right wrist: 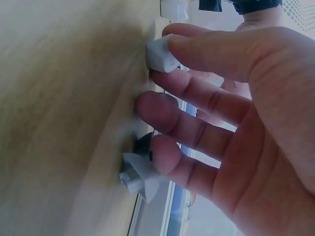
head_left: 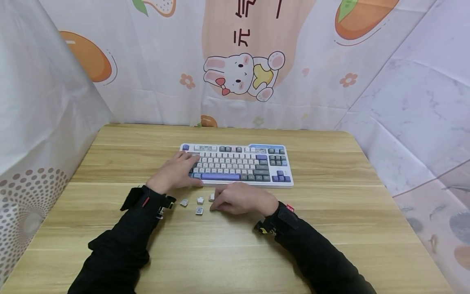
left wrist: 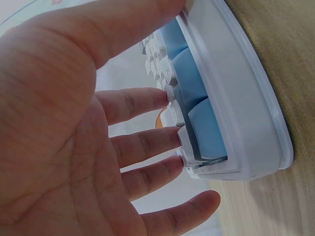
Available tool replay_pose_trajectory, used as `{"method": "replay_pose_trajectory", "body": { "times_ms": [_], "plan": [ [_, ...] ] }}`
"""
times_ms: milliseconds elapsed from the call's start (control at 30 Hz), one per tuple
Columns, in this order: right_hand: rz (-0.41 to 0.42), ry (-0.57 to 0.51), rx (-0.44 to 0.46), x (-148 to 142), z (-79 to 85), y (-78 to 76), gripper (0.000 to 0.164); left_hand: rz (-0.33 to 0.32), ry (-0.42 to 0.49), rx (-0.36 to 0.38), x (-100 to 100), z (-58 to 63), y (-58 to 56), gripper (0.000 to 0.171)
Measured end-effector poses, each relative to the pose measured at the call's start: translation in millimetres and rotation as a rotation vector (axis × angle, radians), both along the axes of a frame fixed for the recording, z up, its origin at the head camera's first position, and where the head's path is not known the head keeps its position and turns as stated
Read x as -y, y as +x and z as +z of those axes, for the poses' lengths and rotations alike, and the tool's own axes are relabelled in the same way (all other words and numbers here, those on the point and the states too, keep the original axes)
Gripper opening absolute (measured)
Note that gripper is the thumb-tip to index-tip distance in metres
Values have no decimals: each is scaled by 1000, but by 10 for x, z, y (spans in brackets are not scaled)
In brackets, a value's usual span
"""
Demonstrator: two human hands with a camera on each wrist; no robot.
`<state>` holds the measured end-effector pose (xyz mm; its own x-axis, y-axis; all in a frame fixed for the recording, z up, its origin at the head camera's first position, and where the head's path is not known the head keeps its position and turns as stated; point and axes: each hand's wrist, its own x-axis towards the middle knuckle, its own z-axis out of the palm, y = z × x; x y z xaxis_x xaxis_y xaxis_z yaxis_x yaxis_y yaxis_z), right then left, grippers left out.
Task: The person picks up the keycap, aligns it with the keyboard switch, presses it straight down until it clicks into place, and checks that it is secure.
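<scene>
A white keyboard (head_left: 290,184) with white, grey and blue keys lies near the middle of the wooden table. Over its left end my left hand (head_left: 176,171) rests, fingers spread and nearly straight, fingertips at the left keys and thumb along the front edge. In the left wrist view, light blue keys (left wrist: 206,129) show beside the thumb. Just in front of the keyboard, my right hand (head_left: 240,199) pinches a small whitish keycap (right wrist: 161,54) between thumb and index finger. Another loose keycap (right wrist: 140,179) lies close by the little finger in the right wrist view.
Left of the right hand, several loose keycaps lie on the table (head_left: 227,253): one tilted keycap (head_left: 184,202), a white keycap (head_left: 200,200) and a square one (head_left: 199,210) below it. A printed curtain (head_left: 158,106) hangs behind the table's back edge.
</scene>
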<state>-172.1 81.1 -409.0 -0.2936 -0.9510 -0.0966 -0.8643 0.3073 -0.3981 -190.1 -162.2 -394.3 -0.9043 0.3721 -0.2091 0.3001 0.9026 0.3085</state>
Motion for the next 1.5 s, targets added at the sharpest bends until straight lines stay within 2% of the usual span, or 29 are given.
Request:
{"method": "replay_pose_trajectory", "body": {
  "times_ms": [200, 433, 633, 933, 1167, 1367, 1500],
  "plan": [
    [-11, 14, -7, 5, -9, 8, 23, -4, -1, -6, 5, -2, 3, 91],
    [-158, 4, -62, -35, 38, -7, 19, -5, 5, -5, 9, 2, 9, 92],
    [-209, -2, -87, 13, -1, 10, 24, -8, 7, -12, 6, -7, 2, 91],
    [-192, 71, -147, 19, -7, 30, 20, 1, 4, -6, 4, 0, 2, 92],
    [-200, 44, -118, 27, -6, 43, 33, 2, 10, -6, 1, 1, 5, 91],
    [-218, 69, -93, 38, 7, 62, 23, -3, 6, -9, -5, 6, 6, 91],
    [-189, 94, -74, 33, 41, 72, 22, -1, 5, -16, -5, -6, 7, 91]
  ]
}}
